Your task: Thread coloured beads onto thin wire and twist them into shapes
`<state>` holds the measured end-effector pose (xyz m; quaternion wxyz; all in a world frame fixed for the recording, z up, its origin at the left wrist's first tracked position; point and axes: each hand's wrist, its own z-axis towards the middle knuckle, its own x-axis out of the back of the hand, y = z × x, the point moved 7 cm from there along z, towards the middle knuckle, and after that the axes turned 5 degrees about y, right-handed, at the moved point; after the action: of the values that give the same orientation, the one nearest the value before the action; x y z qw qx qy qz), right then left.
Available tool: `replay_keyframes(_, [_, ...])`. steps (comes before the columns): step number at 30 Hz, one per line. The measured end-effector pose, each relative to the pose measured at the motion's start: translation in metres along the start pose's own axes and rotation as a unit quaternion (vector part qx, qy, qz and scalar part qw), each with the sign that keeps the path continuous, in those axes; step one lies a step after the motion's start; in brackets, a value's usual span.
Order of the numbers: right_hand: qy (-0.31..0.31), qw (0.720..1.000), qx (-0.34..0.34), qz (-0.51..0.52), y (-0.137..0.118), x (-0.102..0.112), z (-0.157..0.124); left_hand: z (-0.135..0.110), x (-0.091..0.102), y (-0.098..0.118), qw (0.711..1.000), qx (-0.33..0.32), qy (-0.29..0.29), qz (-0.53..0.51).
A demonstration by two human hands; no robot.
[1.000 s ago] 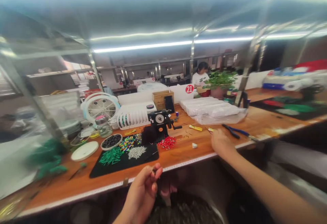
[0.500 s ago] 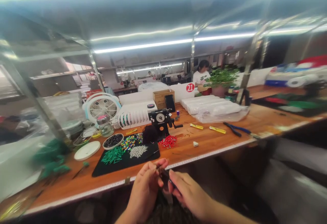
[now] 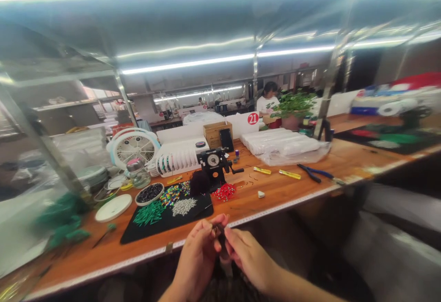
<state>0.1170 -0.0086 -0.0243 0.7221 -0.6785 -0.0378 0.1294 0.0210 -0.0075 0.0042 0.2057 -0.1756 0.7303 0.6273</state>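
Note:
Just off the front edge of the bench, my left hand [image 3: 198, 254] and my right hand [image 3: 253, 256] meet over my lap. The thumb and fingers of my left hand are pinched together on something small and dark. My right hand is closed beside it, its thumb and forefinger against a dark piece between the hands; its kind is hidden by the fingers. Nearest on the bench is a black mat [image 3: 136, 228] bearing green tube beads [image 3: 149, 212], silver beads [image 3: 184, 206] and multicoloured beads [image 3: 170, 195]. A pile of red beads [image 3: 224, 192] lies at its right.
A black hand-cranked machine with a dial [image 3: 213, 159] stands behind the beads. Dark beads fill a round dish [image 3: 150, 202] near a white lid [image 3: 113, 208]. Blue-handled pliers [image 3: 315, 173], yellow-handled tools [image 3: 289, 174], plastic-wrapped rolls [image 3: 285, 143] and a fan [image 3: 134, 148] are farther back.
The view has shifted slightly. My right hand has turned and closed in toward my left; the dark, blue-edged handle that showed in it is now mostly hidden.

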Motion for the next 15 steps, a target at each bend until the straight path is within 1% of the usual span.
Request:
replay_keyframes(5, [0.019,0.999,-0.004,0.046,0.007,0.012,0.005,0.008,-0.013,-0.005,1.0,0.015,-0.015,0.005])
replay_keyframes(10, [0.071,0.997,-0.009,0.03,0.007,0.037,0.002,0.021,-0.036,-0.012,0.999,0.019,-0.031,0.006])
replay_keyframes(13, [0.105,0.994,-0.001,0.014,0.003,0.058,0.0,0.029,-0.047,-0.017,0.999,0.029,-0.044,0.009])
replay_keyframes(15, [0.139,0.99,0.02,-0.032,-0.003,0.083,0.002,0.035,-0.051,-0.018,0.998,0.036,-0.048,0.008])
